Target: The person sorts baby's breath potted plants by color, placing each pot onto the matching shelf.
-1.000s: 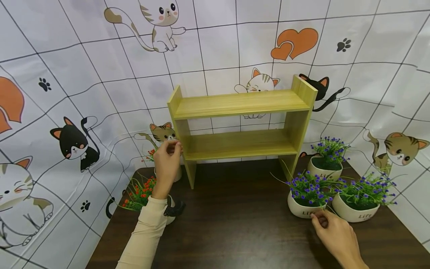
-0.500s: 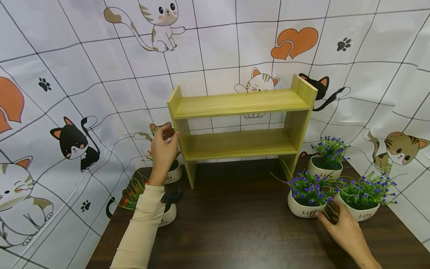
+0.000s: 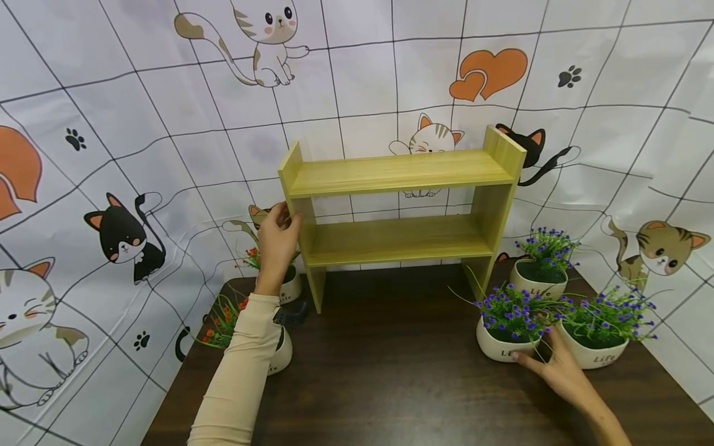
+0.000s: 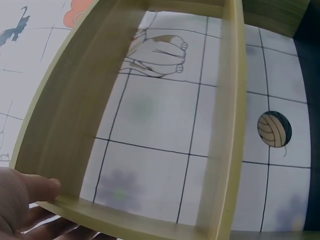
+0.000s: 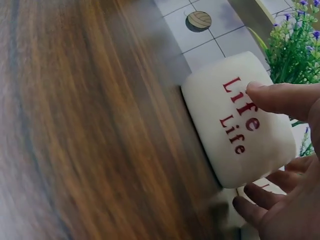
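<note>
Gripping the shelf's (image 3: 398,217) left upright, my left hand (image 3: 277,238) curls round its edge; the left wrist view shows the thumb on the inner face. My right hand (image 3: 555,368) cups the near pot (image 3: 499,348); the right wrist view reads "Life" under the thumb.

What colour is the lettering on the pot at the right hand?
Red "Life" lettering on a cream pot, clearest in the right wrist view.

My shelf (image 3: 398,204) is light, smooth wood. The table (image 3: 390,371) is dark wood with streaks. The white pot (image 5: 240,125) looks smooth and matt. My sleeve (image 3: 240,378) is soft cloth.
</note>
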The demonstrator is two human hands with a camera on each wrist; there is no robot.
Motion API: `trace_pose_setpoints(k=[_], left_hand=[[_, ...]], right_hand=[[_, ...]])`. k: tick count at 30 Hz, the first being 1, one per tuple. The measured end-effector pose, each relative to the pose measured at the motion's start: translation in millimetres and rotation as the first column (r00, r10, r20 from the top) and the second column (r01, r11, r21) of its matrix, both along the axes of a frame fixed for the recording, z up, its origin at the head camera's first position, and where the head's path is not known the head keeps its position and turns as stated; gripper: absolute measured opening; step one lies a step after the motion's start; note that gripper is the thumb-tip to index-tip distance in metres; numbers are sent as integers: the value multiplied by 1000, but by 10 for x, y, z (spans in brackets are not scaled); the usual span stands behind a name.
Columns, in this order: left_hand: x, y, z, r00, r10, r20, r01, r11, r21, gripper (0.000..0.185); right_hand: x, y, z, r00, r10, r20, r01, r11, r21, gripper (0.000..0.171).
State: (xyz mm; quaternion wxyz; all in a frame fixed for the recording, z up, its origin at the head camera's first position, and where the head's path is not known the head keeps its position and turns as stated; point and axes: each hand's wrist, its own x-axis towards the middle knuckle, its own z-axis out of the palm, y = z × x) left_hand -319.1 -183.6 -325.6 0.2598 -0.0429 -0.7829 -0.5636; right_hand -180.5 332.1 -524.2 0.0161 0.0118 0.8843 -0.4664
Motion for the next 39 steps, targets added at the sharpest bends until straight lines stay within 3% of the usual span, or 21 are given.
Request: trace_pose_setpoints(k=[5, 11, 20, 26, 31, 39], left_hand=[[-8, -8, -16, 999, 7, -42, -7, 1000, 6, 38], [5, -18, -31, 998, 44, -43, -46, 997, -58, 33], [12, 3, -31, 993, 89, -80, -98, 990, -105, 29], [27, 0, -22, 992, 93, -82, -102, 988, -111, 29], [44, -9, -18, 993, 76, -87, -85, 991, -108, 29], [45, -10, -33, 992, 83, -92, -92, 991, -99, 29]], right_hand=[[-9, -57, -13, 1000, 0, -23, 0, 1000, -30, 122], [-32, -76, -27, 998, 1, -63, -1, 1000, -3, 123], [-112, -113, -20, 1000, -19, -5, 19, 998, 62, 120], [-136, -137, -47, 998, -14, 69, 16, 1000, -22, 119], [-164, -140, -70, 996, -26, 80, 32, 997, -75, 117], [-167, -163, -59, 997, -19, 81, 13, 997, 73, 127]])
